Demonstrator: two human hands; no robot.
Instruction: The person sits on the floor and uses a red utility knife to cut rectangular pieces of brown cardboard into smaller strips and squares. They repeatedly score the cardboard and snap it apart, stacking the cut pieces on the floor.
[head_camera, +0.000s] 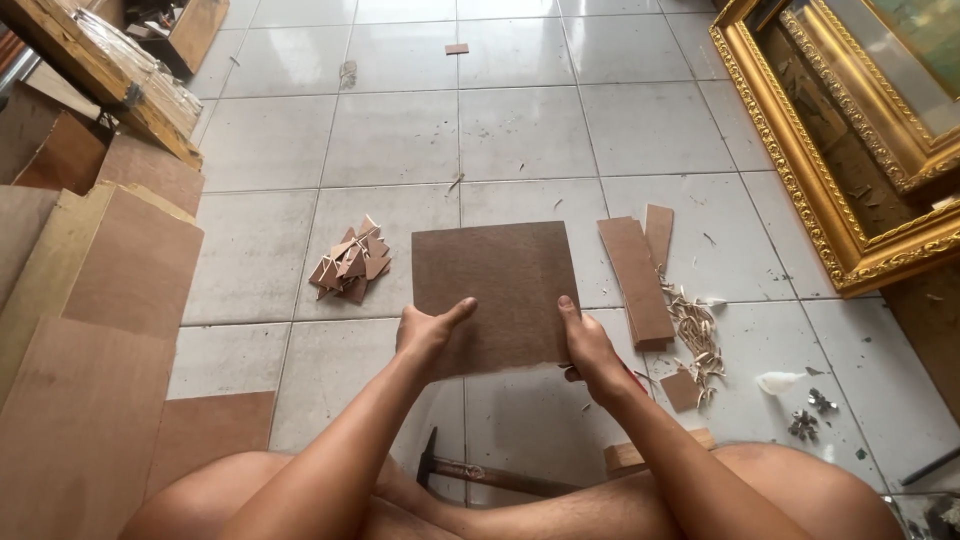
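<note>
the person holds a square brown hardboard panel (495, 295) flat above the tiled floor (520, 130), left hand (428, 335) and right hand (588, 345) each grasping one lower corner, equally near.

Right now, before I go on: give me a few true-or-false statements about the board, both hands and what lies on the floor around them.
1. Both hands hold the board. True: the left hand grips its lower left edge, the right hand its lower right edge.
2. The pile of triangles lies right of the board. False: it lies to its left.
3. A hammer lies on the floor between the legs. True.
4. The strips are stacked on the board. False: they lie on the tiles to its right.
5. A gold frame stands at the far right. True.
</note>
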